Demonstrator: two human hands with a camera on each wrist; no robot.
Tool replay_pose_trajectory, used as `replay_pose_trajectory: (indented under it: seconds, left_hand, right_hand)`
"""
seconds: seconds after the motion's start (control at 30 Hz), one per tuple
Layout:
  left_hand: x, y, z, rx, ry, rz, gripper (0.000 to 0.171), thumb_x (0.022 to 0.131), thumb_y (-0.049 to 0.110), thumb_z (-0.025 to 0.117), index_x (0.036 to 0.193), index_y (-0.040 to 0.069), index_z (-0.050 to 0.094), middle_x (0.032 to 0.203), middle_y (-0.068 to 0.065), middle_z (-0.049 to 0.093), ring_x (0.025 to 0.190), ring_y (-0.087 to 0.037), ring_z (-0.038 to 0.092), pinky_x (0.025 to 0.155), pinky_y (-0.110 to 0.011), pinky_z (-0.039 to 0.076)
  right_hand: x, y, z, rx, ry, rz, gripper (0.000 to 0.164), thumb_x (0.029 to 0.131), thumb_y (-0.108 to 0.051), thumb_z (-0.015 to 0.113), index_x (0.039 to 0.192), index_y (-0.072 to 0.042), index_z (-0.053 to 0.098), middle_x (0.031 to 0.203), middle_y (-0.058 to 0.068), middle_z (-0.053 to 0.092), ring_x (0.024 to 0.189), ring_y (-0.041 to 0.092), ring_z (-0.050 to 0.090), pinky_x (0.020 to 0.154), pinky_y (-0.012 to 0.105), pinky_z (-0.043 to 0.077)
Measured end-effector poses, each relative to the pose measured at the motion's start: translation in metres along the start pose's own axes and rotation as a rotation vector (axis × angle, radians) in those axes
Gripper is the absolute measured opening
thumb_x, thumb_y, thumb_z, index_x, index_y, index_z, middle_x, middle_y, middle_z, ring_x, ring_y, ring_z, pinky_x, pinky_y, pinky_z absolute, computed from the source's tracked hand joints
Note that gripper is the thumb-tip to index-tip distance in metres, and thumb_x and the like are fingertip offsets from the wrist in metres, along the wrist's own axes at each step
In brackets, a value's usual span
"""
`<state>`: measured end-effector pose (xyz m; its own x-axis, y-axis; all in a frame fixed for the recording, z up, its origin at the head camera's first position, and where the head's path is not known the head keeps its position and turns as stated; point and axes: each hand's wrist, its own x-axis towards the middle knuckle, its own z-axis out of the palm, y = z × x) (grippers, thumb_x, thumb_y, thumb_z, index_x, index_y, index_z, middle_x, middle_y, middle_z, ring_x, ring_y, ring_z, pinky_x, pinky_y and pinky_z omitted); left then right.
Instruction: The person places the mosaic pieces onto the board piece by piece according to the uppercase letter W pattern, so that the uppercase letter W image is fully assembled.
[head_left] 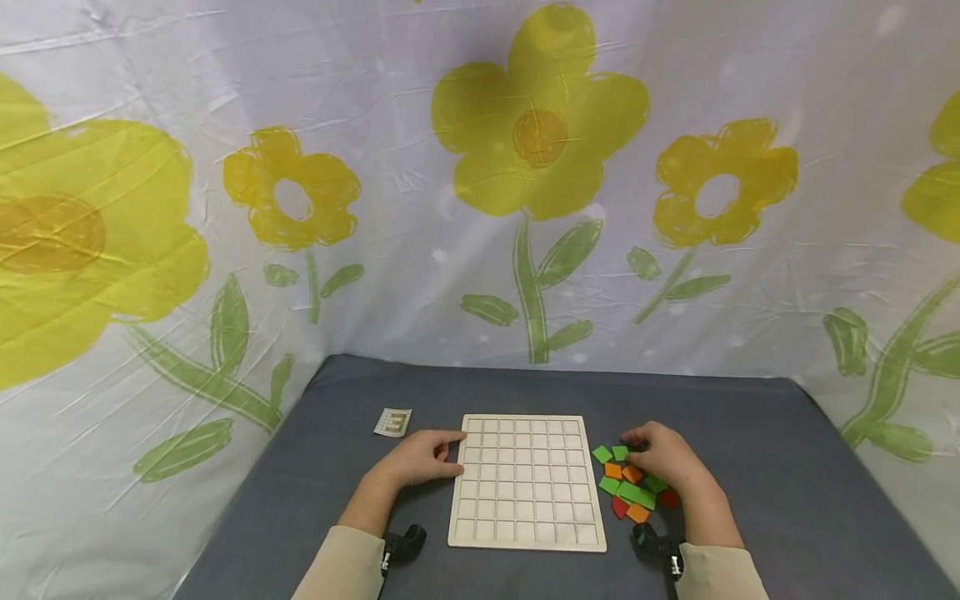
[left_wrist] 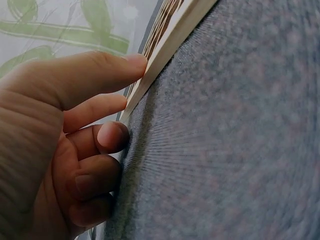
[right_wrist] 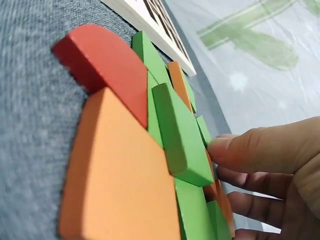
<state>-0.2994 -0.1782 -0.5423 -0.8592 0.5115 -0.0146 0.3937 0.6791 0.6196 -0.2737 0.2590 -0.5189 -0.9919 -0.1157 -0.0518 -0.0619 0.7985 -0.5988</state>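
Note:
A square wooden grid board (head_left: 525,483) lies flat in front of me, its cells bare. At its left edge is my left hand (head_left: 422,457), with thumb and index fingertip spread apart along the rim. The left wrist view shows the thumb (left_wrist: 100,75) against the board's side (left_wrist: 167,50) and the other fingers loosely bent. My right hand (head_left: 666,452) reaches over the far right side of a pile of coloured wooden blocks. Its thumb (right_wrist: 250,148) is right at a green block (right_wrist: 180,132). Nearer that camera are an orange block (right_wrist: 120,175) and a rounded red block (right_wrist: 107,65).
A small card with a printed grid pattern (head_left: 393,422) lies left of the board. The dark grey cloth (head_left: 300,517) covers the table. Behind it hangs a white curtain (head_left: 405,275) with yellow flowers. Both wrists carry black camera mounts (head_left: 405,543).

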Motion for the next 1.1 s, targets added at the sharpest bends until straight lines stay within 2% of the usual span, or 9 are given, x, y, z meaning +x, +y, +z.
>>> replay_pose_trajectory:
  seconds: [0.23,0.47,0.73,1.1]
  left_hand:
    - [0.0,0.001,-0.001,-0.005,0.018,0.009,0.064,0.091,0.031,0.079,0.147,0.009,0.059,0.061,0.009,0.046,0.053,-0.007,0.037,0.057,-0.028,0.036]
    - [0.0,0.003,-0.002,-0.004,0.031,-0.014,0.071,0.09,0.032,0.08,0.149,0.004,0.054,0.059,0.008,0.044,0.052,-0.008,0.037,0.056,-0.027,0.035]
    - [0.001,0.006,-0.002,-0.03,0.026,-0.031,0.07,0.09,0.033,0.08,0.147,0.0,0.055,0.059,0.007,0.042,0.051,-0.009,0.034,0.054,-0.028,0.032]
    - [0.0,0.012,0.004,0.139,0.026,-0.022,0.065,0.096,0.037,0.071,0.15,0.005,0.054,0.059,0.006,0.041,0.051,-0.009,0.031,0.054,-0.03,0.028]
  right_hand:
    - [0.0,0.0,-0.002,-0.018,0.004,-0.011,0.023,0.088,-0.008,0.077,0.109,0.0,0.079,0.103,0.011,0.064,0.093,0.029,0.061,0.084,0.051,0.052]
    - [0.0,0.001,-0.002,-0.027,0.004,-0.03,0.024,0.087,-0.008,0.079,0.109,0.001,0.078,0.103,0.011,0.064,0.093,0.029,0.061,0.083,0.052,0.052]
    - [0.0,0.003,-0.001,-0.029,0.001,-0.029,0.026,0.085,-0.009,0.081,0.11,-0.001,0.079,0.102,0.01,0.062,0.089,0.026,0.059,0.082,0.05,0.052]
    - [-0.001,0.007,0.001,-0.067,0.015,-0.07,0.025,0.087,-0.011,0.079,0.11,-0.001,0.078,0.102,0.009,0.064,0.091,0.028,0.061,0.084,0.052,0.052]
